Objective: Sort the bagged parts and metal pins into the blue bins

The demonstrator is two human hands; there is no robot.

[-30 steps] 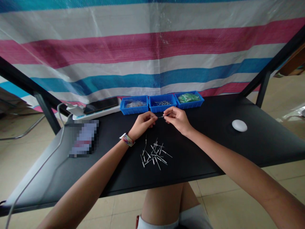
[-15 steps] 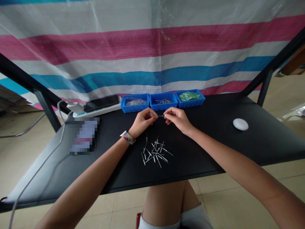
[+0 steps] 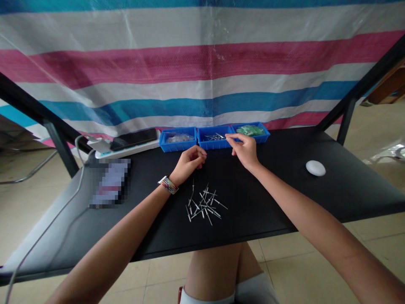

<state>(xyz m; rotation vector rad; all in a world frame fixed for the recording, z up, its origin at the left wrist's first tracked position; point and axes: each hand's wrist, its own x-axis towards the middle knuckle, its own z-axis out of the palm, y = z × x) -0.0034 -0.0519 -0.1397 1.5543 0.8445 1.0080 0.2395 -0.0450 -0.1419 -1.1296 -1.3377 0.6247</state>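
Observation:
My right hand (image 3: 244, 150) reaches the right end of the middle blue bin (image 3: 217, 145), thumb and forefinger pinched. A thin silver blind rivet (image 3: 222, 136) appears to be at its fingertips, hard to separate from the rivets lying in the bin. Resting near the table top just in front of the bins, my left hand (image 3: 190, 164) has its fingers curled and thumb closed against them. Whether it holds anything is hidden. Below it lies a loose pile of blind rivets (image 3: 205, 204), pointing in various directions.
The left blue bin (image 3: 177, 145) holds clear plastic bags, the right one (image 3: 253, 138) green packets. A phone (image 3: 134, 138) lies on a white power strip (image 3: 128, 151). A white mouse (image 3: 315, 168) sits right; a blurred object (image 3: 110, 183) and cable (image 3: 71, 198) are left.
My hands held a blind rivet between them and are now apart. The right one has moved forward and right to the middle bin. The left has barely moved; the camera view shifted slightly.

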